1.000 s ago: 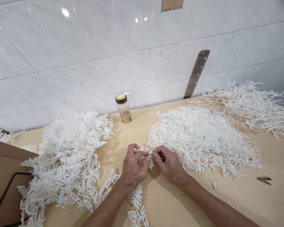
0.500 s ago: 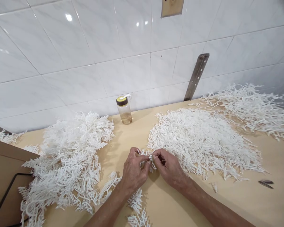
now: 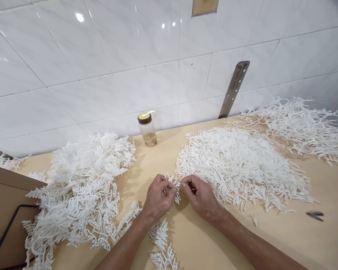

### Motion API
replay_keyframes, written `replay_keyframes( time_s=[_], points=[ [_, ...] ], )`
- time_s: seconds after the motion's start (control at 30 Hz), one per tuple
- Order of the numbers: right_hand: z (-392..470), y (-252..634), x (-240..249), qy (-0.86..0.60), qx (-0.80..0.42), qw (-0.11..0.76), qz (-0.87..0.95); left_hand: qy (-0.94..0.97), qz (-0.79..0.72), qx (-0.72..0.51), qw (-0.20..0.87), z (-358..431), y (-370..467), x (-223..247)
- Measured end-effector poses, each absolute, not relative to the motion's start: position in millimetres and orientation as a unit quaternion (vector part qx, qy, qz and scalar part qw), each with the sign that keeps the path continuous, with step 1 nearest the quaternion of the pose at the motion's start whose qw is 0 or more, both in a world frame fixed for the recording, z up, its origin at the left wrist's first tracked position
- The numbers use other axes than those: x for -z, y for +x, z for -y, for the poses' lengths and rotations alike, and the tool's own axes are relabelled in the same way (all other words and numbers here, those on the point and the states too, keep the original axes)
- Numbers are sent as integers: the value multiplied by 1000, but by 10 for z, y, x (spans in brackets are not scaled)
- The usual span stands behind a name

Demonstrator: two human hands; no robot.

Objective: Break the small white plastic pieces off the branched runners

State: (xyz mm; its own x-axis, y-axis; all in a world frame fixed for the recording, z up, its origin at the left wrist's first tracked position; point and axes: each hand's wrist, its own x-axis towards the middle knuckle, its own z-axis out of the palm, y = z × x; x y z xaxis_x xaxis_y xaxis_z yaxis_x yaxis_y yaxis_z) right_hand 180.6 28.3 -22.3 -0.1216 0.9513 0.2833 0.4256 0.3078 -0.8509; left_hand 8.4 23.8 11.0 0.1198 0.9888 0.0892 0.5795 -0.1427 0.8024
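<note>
My left hand (image 3: 161, 195) is closed on a white branched plastic sprig (image 3: 177, 195), whose thin twigs stick out past the thumb and fingers. Just to its right, my right hand (image 3: 198, 195) pinches thumb and forefinger together at the sprig's edge. Whatever lies between those right fingertips is too small to make out. Beyond my right hand spreads a wide heap of short white sprigs (image 3: 239, 165). A taller, tangled pile of white sprigs (image 3: 84, 187) lies to the left of my left hand. Under my left forearm are a few loose sprigs (image 3: 162, 240).
A clear bottle (image 3: 150, 138) with a dark and yellow lid stands near the tiled wall. Longer white branches (image 3: 301, 127) lie at the back right. A small dark object (image 3: 314, 215) rests at right. A cardboard box (image 3: 8, 210) stands at left.
My hands have drawn slightly apart, and more of the sprig shows between them. The left fingers have shifted a little on it. The view has tilted slightly.
</note>
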Motion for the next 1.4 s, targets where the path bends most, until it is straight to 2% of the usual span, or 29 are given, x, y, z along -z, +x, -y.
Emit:
replay_keyframes(
  time_s=[0.17,0.4,0.73,1.4],
  points=[
    [-281,1814,190,-493,-300,410,706,724,-576,-280,256,-208,95,-116],
    [-296,1819,195,-490,-291,409,713,733,-562,-291,252,-215,83,-119],
    [-296,1836,160,-460,-365,417,694,755,-541,-289,231,-221,68,-73],
    [-293,1819,258,-449,-248,358,780,764,-564,-227,216,-186,88,-90]
  ],
)
